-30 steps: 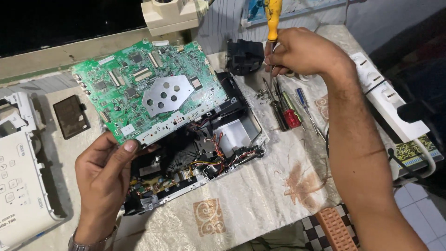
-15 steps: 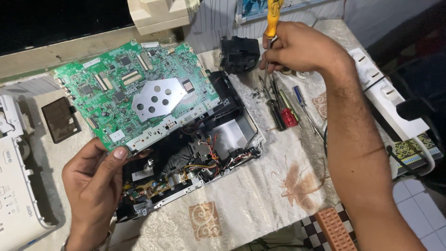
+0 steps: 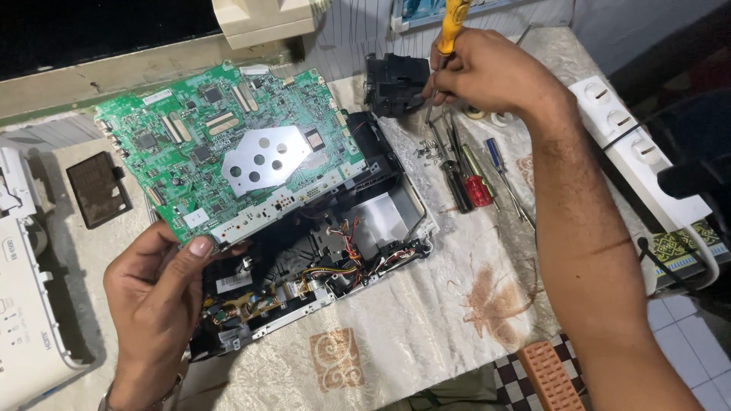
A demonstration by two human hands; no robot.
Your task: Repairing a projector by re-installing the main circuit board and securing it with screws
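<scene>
At the far left lies a white casing (image 3: 27,320). Our left hand (image 3: 156,304) pinches the green circuit board (image 3: 228,164) by its near edge, tilted up over the opened device chassis (image 3: 320,259). We judge the board light, stiff and fragile (edges only, never the components). Rightward, our right hand (image 3: 487,72) is clenched on a yellow-handled screwdriver (image 3: 451,23), above spare screwdrivers (image 3: 472,179).
</scene>
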